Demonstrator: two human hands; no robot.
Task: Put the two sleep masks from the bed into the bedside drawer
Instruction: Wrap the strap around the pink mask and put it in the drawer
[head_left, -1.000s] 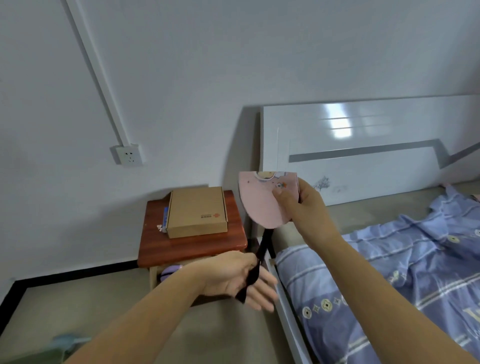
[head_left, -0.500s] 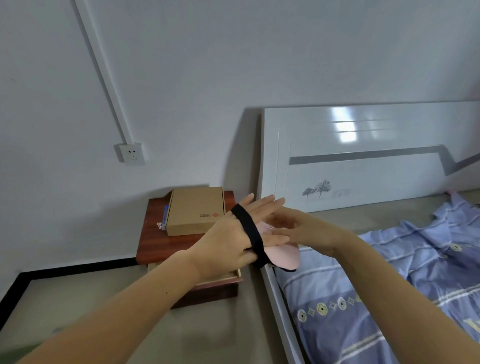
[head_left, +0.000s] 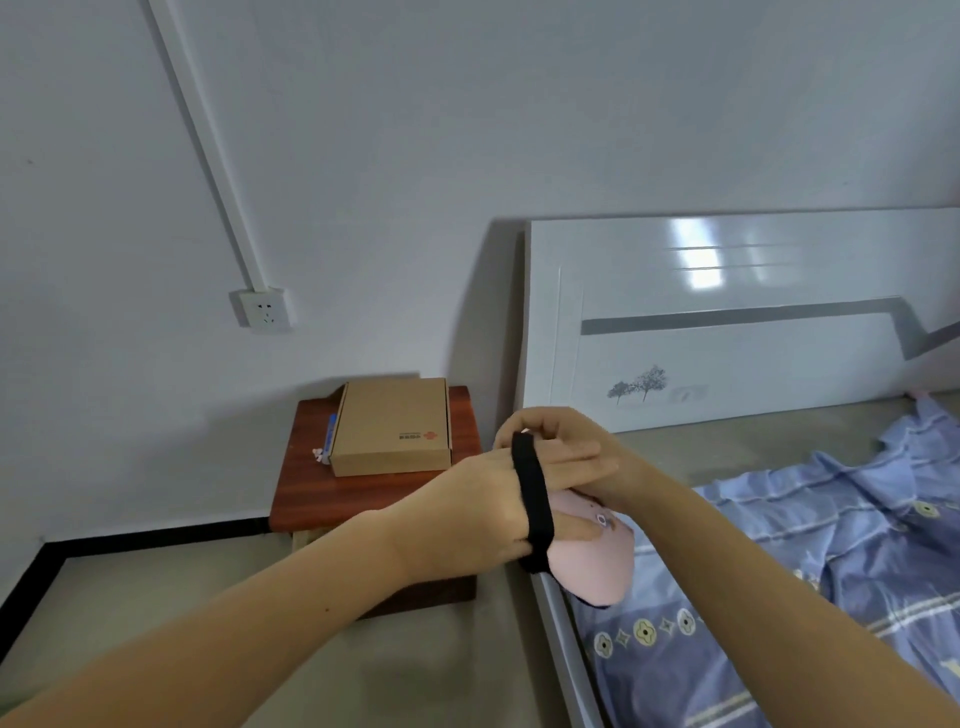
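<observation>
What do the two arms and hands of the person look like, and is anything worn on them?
Both forearms are bare up to the frame edge: no sleeves, watch, bracelets or gloves show. The left hand has the sleep mask's black strap looped across it. The right hand shows no rings; its nails look short and unpainted.

head cam | faces fwd+down | close on hands (head_left: 524, 499) | bed (head_left: 779, 597) right, nightstand (head_left: 311, 493) left
</observation>
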